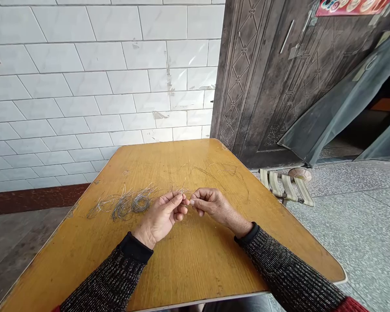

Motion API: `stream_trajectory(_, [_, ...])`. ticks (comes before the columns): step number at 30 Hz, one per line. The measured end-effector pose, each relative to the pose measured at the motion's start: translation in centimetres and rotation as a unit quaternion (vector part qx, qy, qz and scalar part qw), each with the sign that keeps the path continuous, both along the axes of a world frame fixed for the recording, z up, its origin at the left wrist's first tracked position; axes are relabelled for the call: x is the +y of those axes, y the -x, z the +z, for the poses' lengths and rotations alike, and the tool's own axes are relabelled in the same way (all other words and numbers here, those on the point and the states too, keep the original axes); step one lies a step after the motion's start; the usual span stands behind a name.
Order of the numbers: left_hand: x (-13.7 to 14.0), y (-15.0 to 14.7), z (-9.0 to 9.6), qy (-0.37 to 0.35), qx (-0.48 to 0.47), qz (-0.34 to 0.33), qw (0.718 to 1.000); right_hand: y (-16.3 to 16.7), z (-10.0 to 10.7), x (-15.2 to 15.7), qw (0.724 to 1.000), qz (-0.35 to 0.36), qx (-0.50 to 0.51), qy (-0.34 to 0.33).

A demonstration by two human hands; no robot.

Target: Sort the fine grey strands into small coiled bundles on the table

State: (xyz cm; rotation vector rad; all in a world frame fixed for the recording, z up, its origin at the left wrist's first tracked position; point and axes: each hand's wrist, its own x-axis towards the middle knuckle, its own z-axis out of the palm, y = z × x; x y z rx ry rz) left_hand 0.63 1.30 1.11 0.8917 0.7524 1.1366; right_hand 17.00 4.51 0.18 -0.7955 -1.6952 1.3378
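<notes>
Thin wires (184,190) stick up between my two hands, which meet over the middle of the wooden table (195,251). My left hand (164,212) is closed in a pinch on the wires, thumb against the forefinger. Close beside it, my right hand (211,204) pinches at the same wires with thumb and forefinger; the fingertips hide part of them. To the left lie coiled bundles of grey wire (141,202), with loose ends spreading out. Beyond my right hand, several loose thin wires (211,172) are strewn over the tabletop.
A white tiled wall (100,86) rises behind the table, with a dark carved door (266,78) at its right. A low stool with striped straps (287,186) stands on the floor by the table's right edge. A grey curtain (341,104) hangs at the doorway.
</notes>
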Motion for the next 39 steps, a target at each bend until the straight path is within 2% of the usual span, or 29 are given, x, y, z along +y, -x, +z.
stream_trajectory(7, [0.2, 0.0, -0.4, 0.000, -0.007, 0.007, 1.000, 0.0, -0.3, 0.0, 0.998, -0.001, -0.049, -0.034])
stream_trajectory(9, [0.3, 0.1, -0.6, -0.014, 0.015, 0.031, 0.999, -0.1, -0.3, -0.1, 0.992, -0.061, -0.069, -0.083])
stream_trajectory(10, [0.4, 0.2, -0.7, -0.023, 0.034, 0.044, 0.998, -0.2, -0.2, -0.2, 0.982, -0.109, -0.085, -0.133])
stream_trajectory(11, [0.4, 0.3, -0.7, -0.032, 0.058, 0.056, 0.996, -0.4, -0.1, -0.3, 0.962, -0.160, -0.103, -0.198])
stream_trajectory(13, [0.4, 0.3, -0.7, -0.048, 0.108, 0.067, 0.991, -0.7, 0.0, -0.5, 0.897, -0.243, -0.145, -0.340])
stream_trajectory(15, [0.3, 0.2, -0.6, -0.063, 0.151, 0.063, 0.985, -1.2, 0.1, -0.6, 0.829, -0.274, -0.193, -0.447])
stream_trajectory(19, [-0.1, -0.1, -0.4, -0.091, 0.189, 0.051, 0.976, -1.7, 0.2, -0.3, 0.730, -0.263, -0.323, -0.542])
stream_trajectory(22, [-0.1, -0.1, -0.7, -0.079, 0.177, 0.042, 0.980, -1.8, 0.4, 0.0, 0.685, -0.257, -0.376, -0.569])
stream_trajectory(25, [0.0, 0.0, -1.0, -0.055, 0.145, 0.025, 0.988, -1.6, 0.6, 0.1, 0.671, -0.263, -0.392, -0.572])
stream_trajectory(30, [0.0, -0.2, -0.8, 0.006, 0.065, 0.001, 0.998, -1.2, 0.7, -0.2, 0.663, -0.272, -0.407, -0.566])
stream_trajectory(39, [0.1, -0.3, -0.6, 0.048, 0.016, 0.016, 0.999, -1.3, 0.5, 0.1, 0.653, -0.290, -0.424, -0.556])
